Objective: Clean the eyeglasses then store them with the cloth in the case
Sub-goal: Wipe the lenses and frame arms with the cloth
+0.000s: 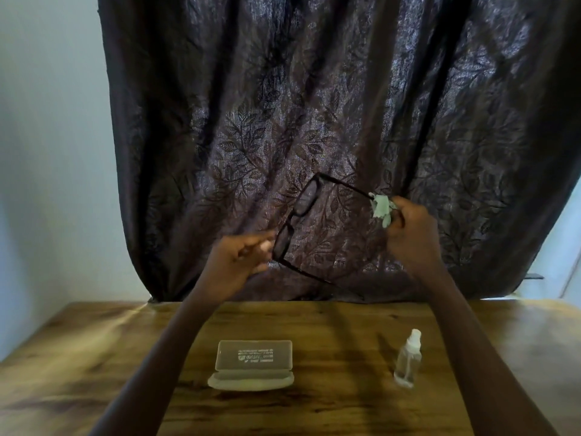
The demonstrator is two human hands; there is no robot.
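Left hand [243, 259] pinching the dark eyeglasses [303, 215] by the frame corner, right hand [408, 229] closed around pale cloth [382, 207] on the far temple tip, open case [253, 365] and spray bottle [408, 360] on wooden table [94, 357] below

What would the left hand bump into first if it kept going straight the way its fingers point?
Most likely the eyeglasses: the left hand points up and right at the lower lens, which its fingers seem to touch already. Beyond hangs the dark curtain; depth is unclear.
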